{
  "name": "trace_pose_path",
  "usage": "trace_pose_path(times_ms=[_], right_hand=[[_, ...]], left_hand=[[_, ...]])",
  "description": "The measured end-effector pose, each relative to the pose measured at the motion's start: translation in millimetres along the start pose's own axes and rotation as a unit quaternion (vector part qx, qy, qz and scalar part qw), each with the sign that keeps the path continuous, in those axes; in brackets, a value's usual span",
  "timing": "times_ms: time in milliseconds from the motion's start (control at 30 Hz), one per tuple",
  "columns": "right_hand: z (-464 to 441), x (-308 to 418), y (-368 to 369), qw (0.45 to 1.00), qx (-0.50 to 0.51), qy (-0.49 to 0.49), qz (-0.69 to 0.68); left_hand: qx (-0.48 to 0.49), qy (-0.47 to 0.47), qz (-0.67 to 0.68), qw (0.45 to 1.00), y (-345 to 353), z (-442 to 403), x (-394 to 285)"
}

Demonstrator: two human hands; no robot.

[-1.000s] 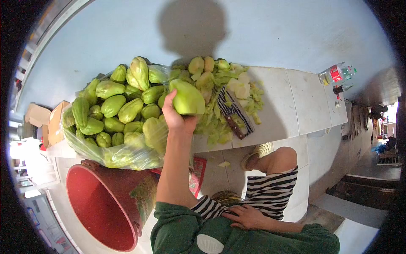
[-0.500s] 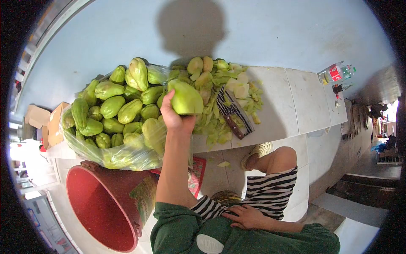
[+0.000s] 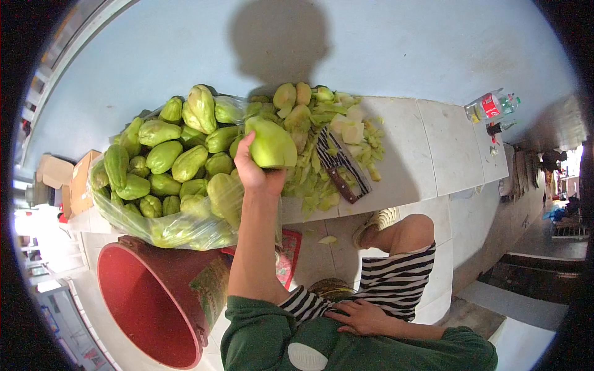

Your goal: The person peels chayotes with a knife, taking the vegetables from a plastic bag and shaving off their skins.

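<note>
The left hand (image 3: 265, 180) clasped a smooth, bright-green, rounded vegetable (image 3: 270, 145) above the white-tiled surface (image 3: 450, 148), near a clear plastic bag (image 3: 185, 234) of green, pear-shaped vegetables (image 3: 164, 156); the right hand (image 3: 362, 316) lay spread against the dark-green cloth shirt (image 3: 263, 331).

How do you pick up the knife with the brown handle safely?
Probably best by the brown handle, around its middle, with the right grip coming from the person's side. The handle lies uncovered, its end slanting toward the near edge of the table, while the blade reaches away among the peels.
</note>
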State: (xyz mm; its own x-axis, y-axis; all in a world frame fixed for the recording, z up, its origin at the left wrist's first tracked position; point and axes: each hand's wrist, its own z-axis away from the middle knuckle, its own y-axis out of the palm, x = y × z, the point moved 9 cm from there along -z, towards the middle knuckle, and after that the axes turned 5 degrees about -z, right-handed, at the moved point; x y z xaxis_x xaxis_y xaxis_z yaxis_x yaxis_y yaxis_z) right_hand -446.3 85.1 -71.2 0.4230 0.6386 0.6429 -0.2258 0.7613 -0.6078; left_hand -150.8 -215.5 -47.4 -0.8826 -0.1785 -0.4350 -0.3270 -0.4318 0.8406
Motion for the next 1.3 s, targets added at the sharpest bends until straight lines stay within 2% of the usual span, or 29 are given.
trace_pose_path(times_ms=[533,600,700,767,833,900,967,1067,1100,1167,1300], right_hand=[[-0.8,-0.4,-9.9,0.999,-0.03,-0.01,-0.021],[-3.6,-3.6,-22.6,0.992,-0.032,-0.038,-0.115],[-22.4,-32.3,-55.3,0.985,-0.022,-0.019,-0.168],[-42.0,-62.2,-105.6,0.992,-0.047,0.078,-0.085],[-62.0,-92.4,-140.9,0.989,-0.092,0.1,0.063],[-70.0,-105.7,-184.0,0.943,-0.234,0.134,0.197],[-89.5,-126.2,-202.7,0.944,-0.195,0.189,0.19],[-114.5,-162.1,-229.4,0.924,-0.23,0.236,0.194],[-120.6,-165.3,-235.6,0.924,-0.231,0.236,0.193],[-123.9,-166.8,-254.1,0.905,-0.301,0.232,0.188],[-140.1,-195.2,-247.7,0.908,-0.301,0.245,0.159]], left_hand=[[-0.015,0.002,-0.008,1.0,-5.3,-4.1,2.2],[-0.023,-0.001,-0.003,1.0,-8.1,-5.0,2.9],[-0.026,-0.001,0.001,1.0,-7.1,-3.8,2.5],[-0.028,-0.004,0.001,1.0,-9.7,-5.4,4.5],[-0.029,-0.005,0.0,1.0,-10.9,-7.6,5.8],[-0.033,-0.006,-0.004,0.999,-12.2,-9.6,6.7],[-0.039,-0.01,0.0,0.999,-6.6,-6.3,6.6],[-0.032,-0.02,0.002,0.999,-1.3,-5.8,12.7],[-0.024,-0.021,-0.002,1.0,-0.5,-5.7,11.7],[-0.023,-0.024,0.0,0.999,-6.1,-11.2,13.0],[-0.014,-0.013,0.012,1.0,-1.6,-11.2,13.4]])
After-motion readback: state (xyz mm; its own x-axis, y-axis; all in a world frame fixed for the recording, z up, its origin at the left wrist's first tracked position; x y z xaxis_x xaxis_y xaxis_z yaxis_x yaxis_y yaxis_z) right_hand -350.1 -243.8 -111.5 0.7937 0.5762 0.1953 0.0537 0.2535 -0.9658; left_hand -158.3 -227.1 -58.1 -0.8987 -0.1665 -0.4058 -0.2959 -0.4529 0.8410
